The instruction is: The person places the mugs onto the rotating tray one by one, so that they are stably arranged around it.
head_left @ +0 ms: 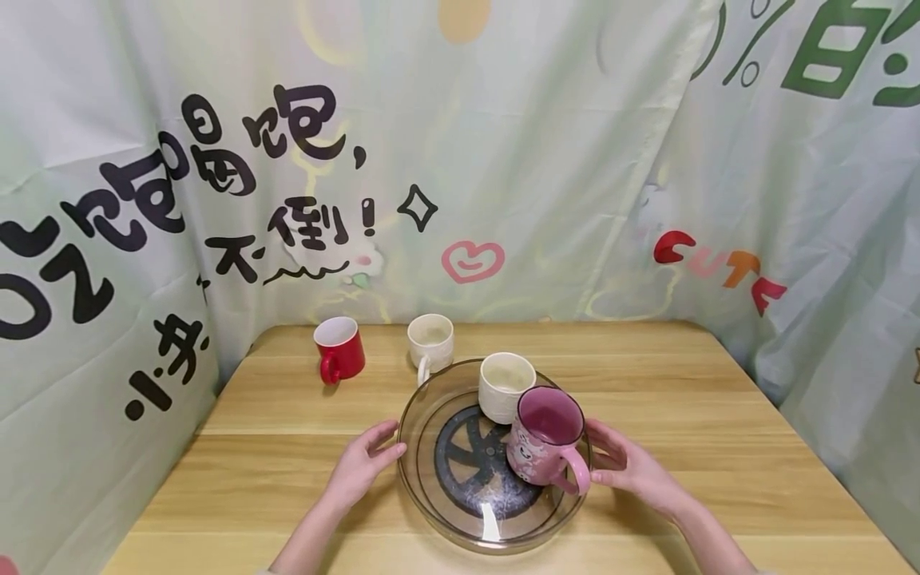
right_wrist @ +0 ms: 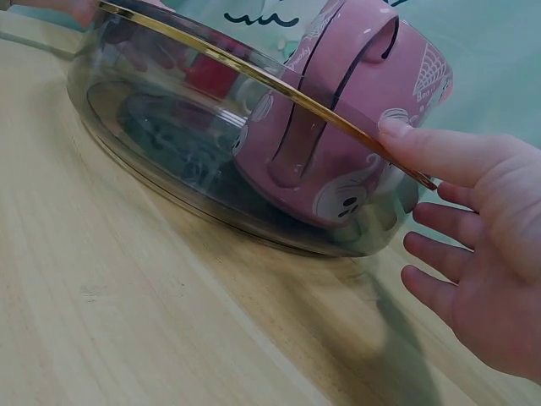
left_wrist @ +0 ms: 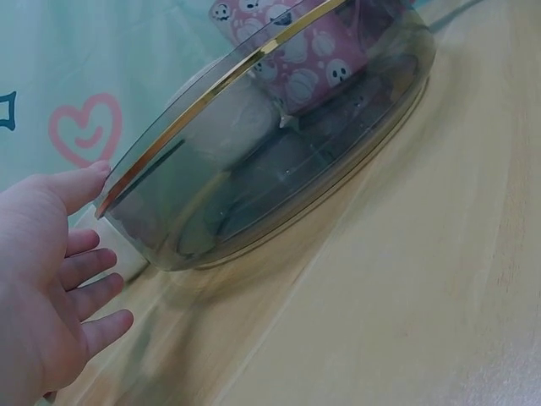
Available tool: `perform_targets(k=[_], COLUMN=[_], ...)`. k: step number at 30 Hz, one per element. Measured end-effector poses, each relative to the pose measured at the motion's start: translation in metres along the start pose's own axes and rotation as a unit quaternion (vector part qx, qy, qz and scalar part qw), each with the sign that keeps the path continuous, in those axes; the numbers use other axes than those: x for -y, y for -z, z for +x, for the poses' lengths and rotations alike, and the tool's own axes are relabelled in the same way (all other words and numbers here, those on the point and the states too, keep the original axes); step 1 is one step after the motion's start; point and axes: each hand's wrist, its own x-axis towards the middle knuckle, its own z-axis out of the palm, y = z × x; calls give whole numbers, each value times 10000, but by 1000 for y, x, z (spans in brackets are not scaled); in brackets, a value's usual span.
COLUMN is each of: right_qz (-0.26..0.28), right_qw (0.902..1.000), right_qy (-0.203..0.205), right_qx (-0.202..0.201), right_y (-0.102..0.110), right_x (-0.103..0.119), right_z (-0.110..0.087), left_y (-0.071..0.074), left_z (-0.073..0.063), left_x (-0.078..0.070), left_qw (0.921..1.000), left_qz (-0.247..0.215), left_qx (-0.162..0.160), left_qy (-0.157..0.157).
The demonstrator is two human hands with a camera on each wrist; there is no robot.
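Observation:
A round, see-through brown tray (head_left: pixel 460 523) with a gold rim lies on the wooden table. Inside it are a white mug (head_left: pixel 506 391) and a pink mug (head_left: pixel 542 455) with pumpkin and ghost prints, both upright. My left hand (head_left: pixel 362 467) is at the tray's left side, thumb near the rim and fingers loosely spread outside the wall. At the right side, beside the pink mug's handle, my right hand (head_left: pixel 632 471) touches the rim with its thumb. Its other fingers (right_wrist: pixel 448 224) spread outside the wall. Neither hand curls round anything.
Behind the tray to the left stands a red mug (head_left: pixel 341 351) with a white inside. Another white mug (head_left: pixel 431 345) stands just behind the tray's rim. A printed curtain (head_left: pixel 546 200) hangs along the back and sides of the table (head_left: pixel 668 383).

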Motion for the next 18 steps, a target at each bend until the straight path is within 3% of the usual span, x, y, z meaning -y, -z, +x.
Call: perform_targets(k=[9, 18], right_qz=[-85, -191], right_qw=[9999, 9998], right_qy=[-104, 21], right_qx=[-37, -101], right_y=[-2, -3], right_x=[1, 4], right_z=[-1, -1], left_y=[5, 19], left_z=[-1, 5], left_x=[5, 8], left_qw=[9997, 9967], left_qz=[76, 407], left_qx=[-206, -665], left_qy=[104, 243])
